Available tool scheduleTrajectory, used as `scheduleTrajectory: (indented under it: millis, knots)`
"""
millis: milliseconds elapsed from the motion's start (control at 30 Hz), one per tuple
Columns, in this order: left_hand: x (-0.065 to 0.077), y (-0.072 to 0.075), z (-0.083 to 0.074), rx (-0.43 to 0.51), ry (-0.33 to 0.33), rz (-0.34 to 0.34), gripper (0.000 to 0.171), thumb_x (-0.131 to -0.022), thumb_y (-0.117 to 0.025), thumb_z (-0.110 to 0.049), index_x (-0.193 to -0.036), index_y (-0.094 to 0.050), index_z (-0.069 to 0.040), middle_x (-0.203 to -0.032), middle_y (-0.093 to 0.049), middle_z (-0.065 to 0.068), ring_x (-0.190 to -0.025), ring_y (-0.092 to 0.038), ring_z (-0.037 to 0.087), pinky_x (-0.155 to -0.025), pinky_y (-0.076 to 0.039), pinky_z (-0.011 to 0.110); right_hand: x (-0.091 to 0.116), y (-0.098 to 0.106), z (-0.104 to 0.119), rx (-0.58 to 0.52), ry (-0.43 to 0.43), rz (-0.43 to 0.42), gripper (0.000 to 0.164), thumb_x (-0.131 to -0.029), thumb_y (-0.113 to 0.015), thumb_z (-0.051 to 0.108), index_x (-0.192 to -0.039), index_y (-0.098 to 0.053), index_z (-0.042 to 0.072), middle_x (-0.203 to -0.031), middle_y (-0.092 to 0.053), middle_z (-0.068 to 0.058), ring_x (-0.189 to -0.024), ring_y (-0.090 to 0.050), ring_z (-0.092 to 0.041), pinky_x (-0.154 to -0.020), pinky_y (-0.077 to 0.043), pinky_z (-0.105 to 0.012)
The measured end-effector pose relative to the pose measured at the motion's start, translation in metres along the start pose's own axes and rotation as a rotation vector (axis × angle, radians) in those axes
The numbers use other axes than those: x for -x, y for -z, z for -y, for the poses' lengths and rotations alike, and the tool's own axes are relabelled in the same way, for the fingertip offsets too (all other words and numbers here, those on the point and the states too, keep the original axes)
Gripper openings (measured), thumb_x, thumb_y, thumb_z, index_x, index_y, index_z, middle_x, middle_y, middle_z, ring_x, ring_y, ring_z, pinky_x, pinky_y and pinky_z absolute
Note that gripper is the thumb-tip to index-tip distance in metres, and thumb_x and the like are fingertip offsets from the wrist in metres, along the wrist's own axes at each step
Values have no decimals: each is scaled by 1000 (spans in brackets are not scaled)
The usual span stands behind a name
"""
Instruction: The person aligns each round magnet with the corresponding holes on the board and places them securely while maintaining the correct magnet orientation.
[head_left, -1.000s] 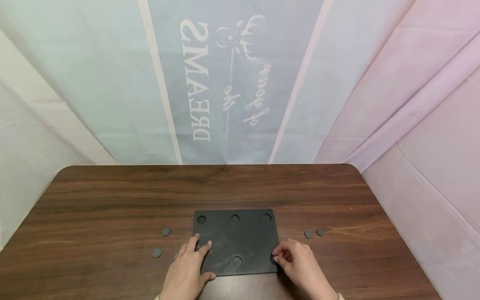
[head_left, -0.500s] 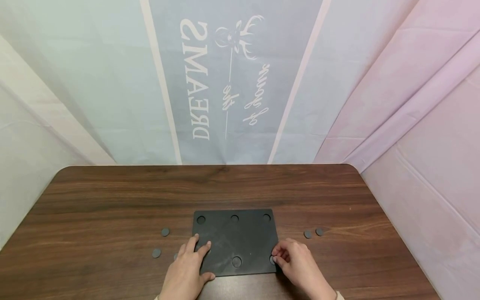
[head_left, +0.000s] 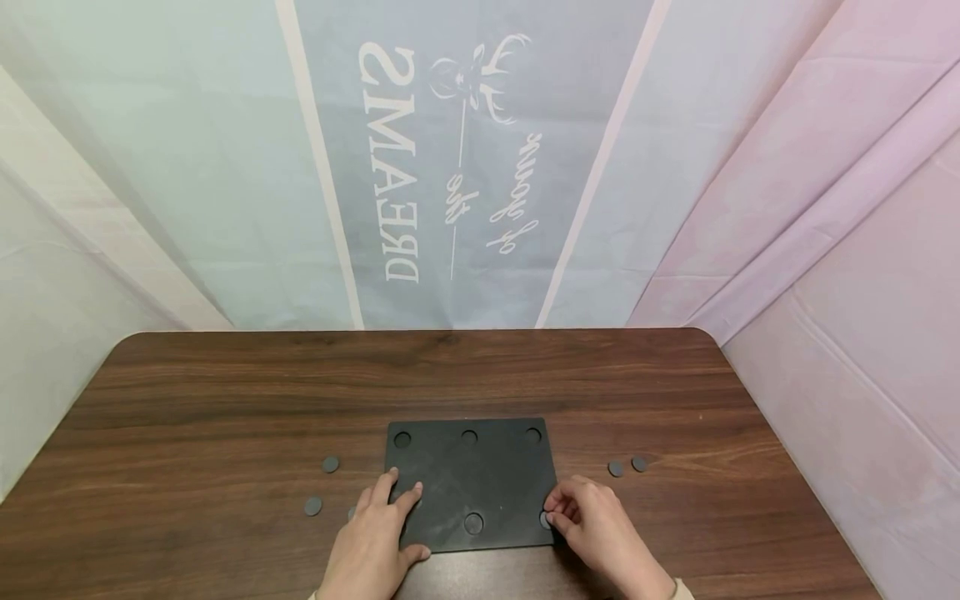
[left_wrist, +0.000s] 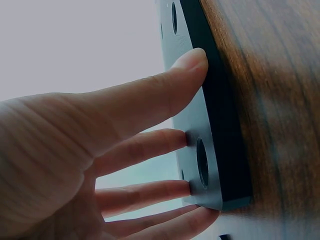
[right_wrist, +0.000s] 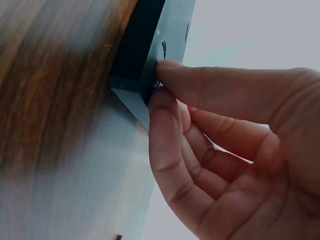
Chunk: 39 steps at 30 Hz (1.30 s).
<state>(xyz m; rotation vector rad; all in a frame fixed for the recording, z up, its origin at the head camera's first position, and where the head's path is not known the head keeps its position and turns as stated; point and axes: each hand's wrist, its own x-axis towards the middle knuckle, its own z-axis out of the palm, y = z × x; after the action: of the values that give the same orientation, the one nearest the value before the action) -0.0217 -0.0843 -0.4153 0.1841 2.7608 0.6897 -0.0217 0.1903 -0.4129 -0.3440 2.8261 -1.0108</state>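
Note:
A black rectangular board (head_left: 495,475) with round recesses lies on the table. My left hand (head_left: 371,533) rests on its left end, fingers spread and fairly straight. In the left wrist view the thumb (left_wrist: 192,62) touches the board's near edge, and the other fingertips touch its face and end. At the near right corner, my right hand (head_left: 592,521) pinches a small grey disc (head_left: 544,519) with thumb and index finger, at a round recess. The right wrist view shows those fingertips against the recess (right_wrist: 163,51), covering most of the disc.
Two loose grey discs (head_left: 616,469) lie right of the board. Left of it are another disc (head_left: 331,464), one nearer the front (head_left: 312,506), and one partly hidden by the left hand (head_left: 352,513). A printed curtain (head_left: 457,167) hangs behind the table (head_left: 225,392).
The near right recess looked dark a second ago; a grey disc face now shows there by the right fingertips. The left hand stays in place on the board.

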Motion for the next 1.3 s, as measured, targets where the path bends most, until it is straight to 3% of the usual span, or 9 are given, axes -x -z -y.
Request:
scheduleTrajectory:
  millis: [367, 833, 1300]
  knots:
    - [0, 1, 1, -3, -11, -6, 69, -64, -87, -31, -126, -64, -10, -139, -44, 24, -120, -48, 47, -71, -53, 58, -1, 1, 0, -16, -1, 29, 16, -79, -75, -2, -77, -65, 10, -75, -57, 3, -61, -51, 1, -53, -46, -18]
    - [0, 2, 2, 0, -13, -1, 69, -64, -87, -31, -126, -64, -9, -139, -44, 24, -120, -47, 47, -71, -53, 58, -1, -1, 1, 47, -23, -23, 23, -78, -76, 2, -72, -60, 17, -69, -52, 9, -58, -44, 5, -52, -41, -17]
    - [0, 4, 2, -4, -19, -6, 69, -64, -87, -30, -126, -64, -9, -139, -44, 24, -121, -48, 46, -71, -53, 58, 3, 0, -1, 71, -52, -38, 18, -83, -73, 9, -76, -60, 18, -70, -53, 9, -59, -45, 5, -53, -42, -18]
